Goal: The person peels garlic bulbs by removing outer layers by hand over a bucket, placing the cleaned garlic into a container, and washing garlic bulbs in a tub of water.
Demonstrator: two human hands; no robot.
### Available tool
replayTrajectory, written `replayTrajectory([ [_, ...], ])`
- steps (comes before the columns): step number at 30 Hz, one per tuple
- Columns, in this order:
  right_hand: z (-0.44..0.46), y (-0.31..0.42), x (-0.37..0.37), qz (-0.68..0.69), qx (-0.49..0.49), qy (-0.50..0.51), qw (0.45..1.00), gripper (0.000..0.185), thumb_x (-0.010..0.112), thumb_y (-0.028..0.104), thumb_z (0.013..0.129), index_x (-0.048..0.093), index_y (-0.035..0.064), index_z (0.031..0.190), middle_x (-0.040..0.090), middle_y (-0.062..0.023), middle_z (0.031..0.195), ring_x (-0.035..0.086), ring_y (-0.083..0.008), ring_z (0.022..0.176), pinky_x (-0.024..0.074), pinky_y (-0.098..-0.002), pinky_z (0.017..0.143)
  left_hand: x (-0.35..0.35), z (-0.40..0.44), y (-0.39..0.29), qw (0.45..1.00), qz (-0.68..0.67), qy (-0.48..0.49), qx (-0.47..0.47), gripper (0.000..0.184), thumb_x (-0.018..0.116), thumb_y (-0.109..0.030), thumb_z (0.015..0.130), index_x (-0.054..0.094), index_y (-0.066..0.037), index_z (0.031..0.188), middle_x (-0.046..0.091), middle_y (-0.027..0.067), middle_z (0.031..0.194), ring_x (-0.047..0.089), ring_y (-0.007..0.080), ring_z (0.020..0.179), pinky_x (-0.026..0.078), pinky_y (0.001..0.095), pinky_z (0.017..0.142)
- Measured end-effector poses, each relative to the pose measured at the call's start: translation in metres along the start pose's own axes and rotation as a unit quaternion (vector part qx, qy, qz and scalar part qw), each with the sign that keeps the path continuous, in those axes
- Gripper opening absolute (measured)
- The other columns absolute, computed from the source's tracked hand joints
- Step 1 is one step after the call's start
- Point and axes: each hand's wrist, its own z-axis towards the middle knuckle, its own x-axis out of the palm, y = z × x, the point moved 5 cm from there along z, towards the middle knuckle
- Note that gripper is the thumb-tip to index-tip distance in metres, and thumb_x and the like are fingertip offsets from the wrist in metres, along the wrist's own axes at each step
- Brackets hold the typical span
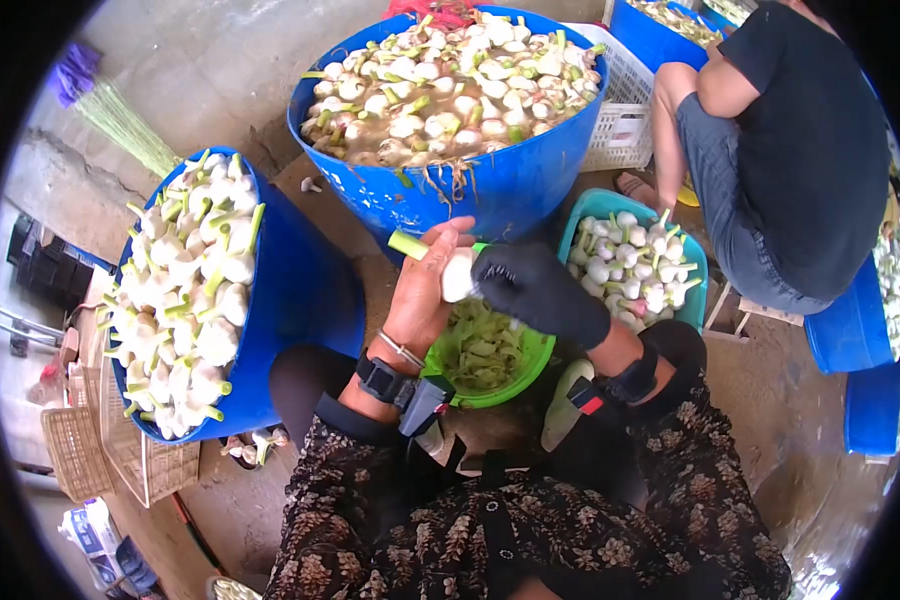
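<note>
Garlic bulb [458, 275] sits dead centre of the frame, gripped in the bare left hand [425, 282], thumb and fingers pinched around it. Its long axis runs on a slant: green stem [407, 245] poking out toward upper left, round white end facing lower right. So the bulb end is right by the gloved right hand [510, 288], whose fingers are curled in at its right side. Can't say for sure if they're touching it or pinching a bit of skin, the black glove hides that.

Just below both hands there's a lime green basin [535, 368] with pale green leafy scraps in it. Right of centre, a teal basin [694, 305] holds more garlic, stems on. Big blue tub [370, 195] up top has bulbs in murky water, and the blue tub on the left [305, 300] is heaped with stemmed ones.
</note>
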Motion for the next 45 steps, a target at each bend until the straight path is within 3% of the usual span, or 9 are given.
replayTrajectory([
  [6, -0.007, -0.015, 0.000, 0.134, 0.123, 0.027, 0.983, 0.010, 0.059, 0.011, 0.083, 0.062, 0.0031, 0.088, 0.059, -0.0080, 0.065, 0.056, -0.0141, 0.055, 0.0453, -0.0308, 0.055, 0.004, 0.000, -0.029, 0.983, -0.103, 0.129, 0.082, 0.012, 0.053, -0.012, 0.091, 0.058, -0.001, 0.091, 0.059, 0.0086, 0.084, 0.056, 0.0223, 0.074, 0.047, 0.0335, 0.070],
  [8, -0.003, -0.025, -0.008, 0.150, 0.156, 0.011, 0.976, 0.009, 0.058, 0.010, 0.083, 0.062, 0.0036, 0.087, 0.058, -0.0082, 0.063, 0.055, -0.0148, 0.053, 0.0448, -0.0308, 0.053, -0.002, 0.003, -0.038, 0.970, -0.162, 0.163, 0.084, 0.015, 0.056, -0.016, 0.087, 0.060, -0.002, 0.090, 0.060, 0.0102, 0.088, 0.057, 0.0278, 0.091, 0.046, 0.0432, 0.087],
  [13, -0.032, -0.062, 0.039, -0.316, 0.077, 0.246, 0.913, 0.021, 0.061, 0.026, 0.079, 0.064, 0.0092, 0.092, 0.064, -0.0130, 0.072, 0.063, -0.0349, 0.066, 0.0495, -0.0474, 0.061, 0.000, 0.002, -0.043, 0.949, -0.267, 0.152, 0.063, 0.022, 0.056, -0.020, 0.078, 0.063, -0.003, 0.089, 0.062, 0.0140, 0.101, 0.051, 0.0342, 0.115, 0.033, 0.0522, 0.107],
  [15, -0.022, -0.038, 0.031, -0.293, 0.029, 0.119, 0.948, 0.024, 0.061, 0.025, 0.080, 0.063, 0.0111, 0.100, 0.064, -0.0135, 0.074, 0.063, -0.0343, 0.067, 0.0492, -0.0465, 0.060, -0.001, 0.002, -0.045, 0.941, -0.296, 0.158, 0.054, 0.026, 0.056, -0.021, 0.074, 0.063, -0.003, 0.091, 0.062, 0.0156, 0.110, 0.050, 0.0356, 0.118, 0.028, 0.0532, 0.110],
  [22, 0.020, 0.015, 0.011, -0.188, -0.053, -0.075, 0.978, 0.028, 0.066, 0.025, 0.081, 0.060, 0.0111, 0.105, 0.063, -0.0152, 0.076, 0.063, -0.0342, 0.069, 0.0481, -0.0435, 0.059, 0.004, 0.000, -0.027, 0.964, -0.235, 0.117, 0.030, 0.035, 0.053, -0.027, 0.076, 0.064, -0.001, 0.097, 0.062, 0.0174, 0.113, 0.049, 0.0353, 0.120, 0.034, 0.0466, 0.106],
  [29, 0.012, 0.019, 0.022, -0.084, -0.082, 0.030, 0.993, 0.012, 0.063, 0.022, 0.081, 0.061, 0.0099, 0.081, 0.059, -0.0151, 0.070, 0.060, -0.0351, 0.065, 0.0462, -0.0437, 0.059, -0.010, 0.001, -0.022, 0.984, -0.078, 0.043, 0.154, 0.026, 0.050, -0.021, 0.088, 0.063, 0.002, 0.092, 0.065, 0.0156, 0.102, 0.060, 0.0251, 0.097, 0.046, 0.0351, 0.089],
  [36, -0.019, -0.060, 0.039, -0.337, 0.021, 0.180, 0.924, 0.018, 0.058, 0.021, 0.081, 0.066, 0.0094, 0.091, 0.065, -0.0109, 0.077, 0.063, -0.0324, 0.071, 0.0491, -0.0436, 0.063, -0.006, -0.017, -0.098, 0.975, 0.129, -0.093, 0.154, 0.031, 0.050, -0.028, 0.097, 0.061, 0.000, 0.090, 0.065, 0.0111, 0.085, 0.061, 0.0176, 0.073, 0.051, 0.0288, 0.066],
  [43, 0.040, -0.021, -0.001, -0.156, -0.013, 0.039, 0.987, 0.018, 0.063, 0.028, 0.083, 0.066, 0.0106, 0.082, 0.064, -0.0116, 0.074, 0.063, -0.0325, 0.069, 0.0483, -0.0423, 0.061, -0.136, -0.056, -0.335, 0.702, 0.583, -0.301, 0.277, 0.027, 0.069, -0.026, 0.082, 0.067, -0.004, 0.098, 0.065, 0.0034, 0.079, 0.058, 0.0123, 0.066, 0.047, 0.0263, 0.061],
  [45, 0.074, -0.005, -0.028, -0.216, -0.030, -0.007, 0.976, 0.021, 0.062, 0.028, 0.087, 0.069, 0.0088, 0.092, 0.066, -0.0128, 0.072, 0.064, -0.0272, 0.063, 0.0485, -0.0358, 0.060, -0.175, -0.084, -0.391, 0.483, 0.748, -0.358, 0.283, 0.035, 0.071, -0.024, 0.080, 0.064, -0.003, 0.106, 0.065, 0.0129, 0.096, 0.061, 0.0208, 0.084, 0.048, 0.0319, 0.076],
])
